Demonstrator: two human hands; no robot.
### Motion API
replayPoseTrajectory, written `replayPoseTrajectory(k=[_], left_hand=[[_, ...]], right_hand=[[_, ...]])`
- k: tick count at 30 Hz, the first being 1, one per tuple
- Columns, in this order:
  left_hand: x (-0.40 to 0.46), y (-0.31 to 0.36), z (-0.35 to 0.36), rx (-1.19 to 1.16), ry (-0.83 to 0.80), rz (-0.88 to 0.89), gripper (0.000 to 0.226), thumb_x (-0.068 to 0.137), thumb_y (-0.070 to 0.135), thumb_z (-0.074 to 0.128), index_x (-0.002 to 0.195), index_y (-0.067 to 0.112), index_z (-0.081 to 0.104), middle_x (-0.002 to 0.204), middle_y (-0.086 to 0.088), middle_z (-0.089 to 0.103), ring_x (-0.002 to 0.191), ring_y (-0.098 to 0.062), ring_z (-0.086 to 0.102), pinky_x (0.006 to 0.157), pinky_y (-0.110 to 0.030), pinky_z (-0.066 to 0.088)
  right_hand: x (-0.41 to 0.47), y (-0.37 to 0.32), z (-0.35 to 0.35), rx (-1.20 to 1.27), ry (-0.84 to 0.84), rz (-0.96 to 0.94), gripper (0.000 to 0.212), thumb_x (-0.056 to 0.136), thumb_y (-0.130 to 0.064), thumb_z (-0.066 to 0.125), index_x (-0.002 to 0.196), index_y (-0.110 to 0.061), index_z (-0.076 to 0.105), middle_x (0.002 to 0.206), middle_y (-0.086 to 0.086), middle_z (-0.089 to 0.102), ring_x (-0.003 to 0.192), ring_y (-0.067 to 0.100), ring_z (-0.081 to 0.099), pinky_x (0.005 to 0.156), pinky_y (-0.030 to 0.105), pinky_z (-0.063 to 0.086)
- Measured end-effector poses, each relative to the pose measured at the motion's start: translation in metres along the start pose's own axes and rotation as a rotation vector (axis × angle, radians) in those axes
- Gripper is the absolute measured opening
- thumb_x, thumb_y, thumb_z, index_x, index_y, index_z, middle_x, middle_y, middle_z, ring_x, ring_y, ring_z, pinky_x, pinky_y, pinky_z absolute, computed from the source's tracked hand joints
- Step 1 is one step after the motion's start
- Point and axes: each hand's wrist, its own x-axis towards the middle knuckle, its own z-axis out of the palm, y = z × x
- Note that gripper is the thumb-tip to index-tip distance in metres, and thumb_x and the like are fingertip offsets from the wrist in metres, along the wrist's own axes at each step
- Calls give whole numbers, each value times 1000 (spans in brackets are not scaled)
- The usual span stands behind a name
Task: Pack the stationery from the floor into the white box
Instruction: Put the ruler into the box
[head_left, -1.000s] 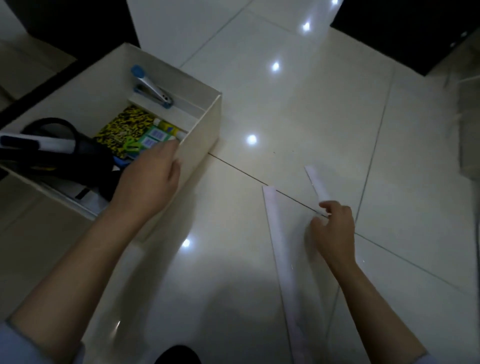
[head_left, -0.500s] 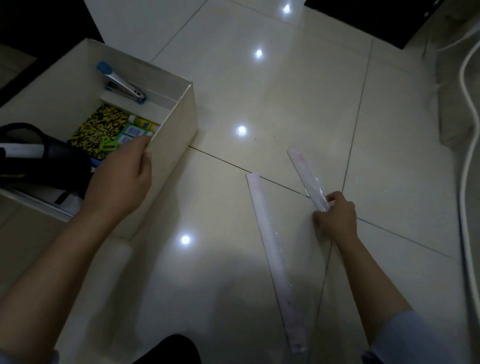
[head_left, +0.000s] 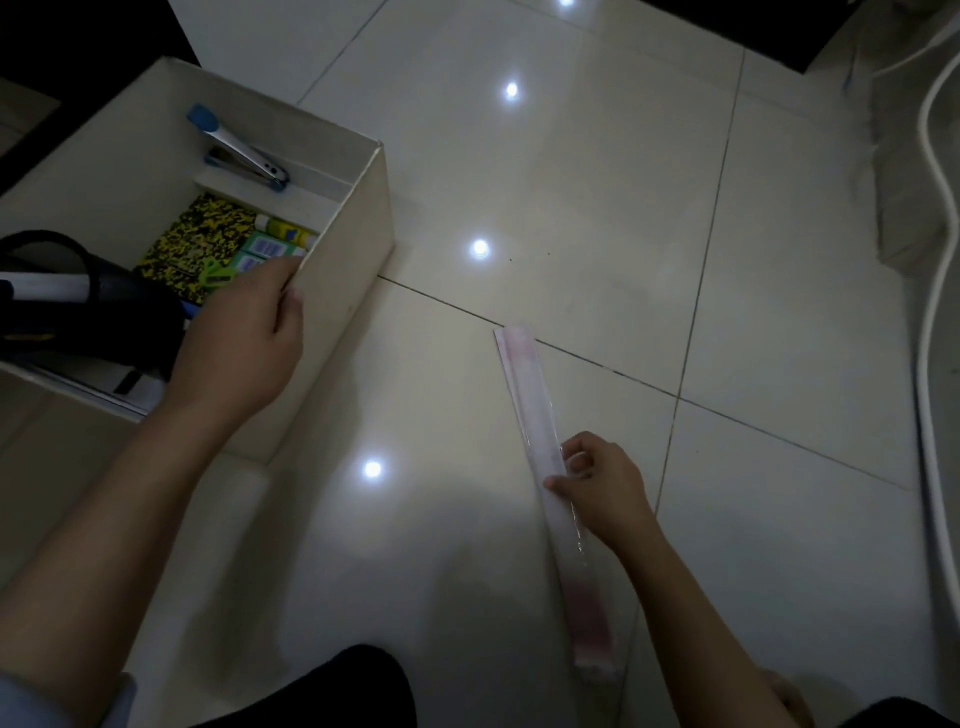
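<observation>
The white box (head_left: 358, 270) stands on the floor at the left. It holds a blue-tipped stapler (head_left: 239, 150), a yellow-and-black notebook (head_left: 197, 244), a glue stick (head_left: 283, 228), green packets (head_left: 260, 254) and a black bag (head_left: 104, 312). My left hand (head_left: 244, 343) grips the rim of the box's right wall. A long ruler in clear wrap (head_left: 524, 384) lies on the tiles, running from the middle toward me. My right hand (head_left: 602, 488) pinches this ruler about halfway along. A second, shorter ruler cannot be told apart from it.
A thick white cable (head_left: 935, 260) runs down the right side beside a pale block (head_left: 904, 171). My dark knee (head_left: 337, 686) shows at the bottom edge. Glossy tiles with bright light spots stretch between box and cable.
My right hand moved left and toward me, from the short ruler to the long one. The short ruler no longer lies apart on the tile. My left hand stays on the box rim.
</observation>
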Motion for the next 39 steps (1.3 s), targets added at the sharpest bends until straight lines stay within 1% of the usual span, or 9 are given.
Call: replayPoseTrajectory(k=[5, 9, 14, 19, 23, 28, 32, 36, 39], left_hand=[[0, 2, -1, -20, -7, -1, 21, 94, 5, 44, 110, 0, 56, 100, -25, 62, 89, -39, 57, 69, -38, 39], [0, 1, -1, -11, -4, 7, 20, 94, 5, 43, 109, 0, 56, 99, -25, 62, 89, -40, 57, 69, -38, 39], [0, 0, 0, -21, -12, 2, 20, 94, 6, 43, 108, 0, 56, 98, -23, 62, 88, -38, 58, 70, -39, 41], [0, -1, 0, -55, -8, -10, 17, 93, 7, 44, 103, 2, 56, 92, -20, 61, 83, -35, 57, 66, -34, 38], [2, -5, 3, -142, 12, -101, 25, 92, 8, 47, 114, 5, 59, 98, -16, 65, 84, -26, 58, 70, -27, 38], [-11, -4, -17, -374, 205, -216, 23, 88, 9, 50, 102, 11, 67, 96, -1, 66, 84, -14, 60, 71, -22, 44], [-47, -15, -38, -252, 458, -232, 17, 81, 3, 54, 91, 9, 66, 90, -3, 62, 85, -20, 56, 76, -24, 42], [-72, -36, -47, -147, 640, -390, 19, 77, 7, 61, 96, 9, 66, 99, -14, 58, 94, -24, 50, 96, -13, 24], [-77, -45, -49, -259, 707, -594, 36, 76, 13, 67, 111, 10, 59, 109, -19, 48, 105, -27, 42, 98, -29, 29]], right_hand=[[1, 1, 2, -8, 53, 27, 29, 69, -12, 80, 90, -12, 60, 94, 5, 52, 68, 4, 45, 48, 5, 34], [4, 1, 8, -36, 78, 44, 48, 64, -20, 84, 100, -13, 52, 101, 4, 45, 78, 10, 46, 59, 15, 36], [6, -6, 19, -65, 99, 99, 43, 64, -25, 84, 87, -17, 48, 103, 6, 48, 93, 23, 55, 77, 35, 50], [2, -11, 23, -26, 96, 56, 37, 71, -17, 79, 89, -12, 46, 80, -3, 49, 72, 14, 52, 53, 17, 36], [0, -20, 21, 36, 109, 10, 26, 74, -10, 73, 88, -11, 52, 72, -4, 51, 60, 5, 48, 49, 14, 37], [12, -67, -11, 10, 133, -202, 16, 71, -2, 70, 77, -12, 59, 62, -4, 59, 49, 9, 54, 45, 8, 37], [20, -148, -59, -65, 181, -500, 19, 76, -2, 67, 75, -17, 55, 67, -5, 63, 56, 16, 66, 48, 17, 40], [15, -257, -103, -330, 186, -795, 12, 80, -5, 65, 81, -16, 59, 75, -2, 66, 60, 13, 64, 52, 14, 40], [14, -331, -111, -686, 170, -979, 11, 81, -7, 64, 89, -14, 61, 79, 2, 63, 74, 25, 60, 65, 30, 46]])
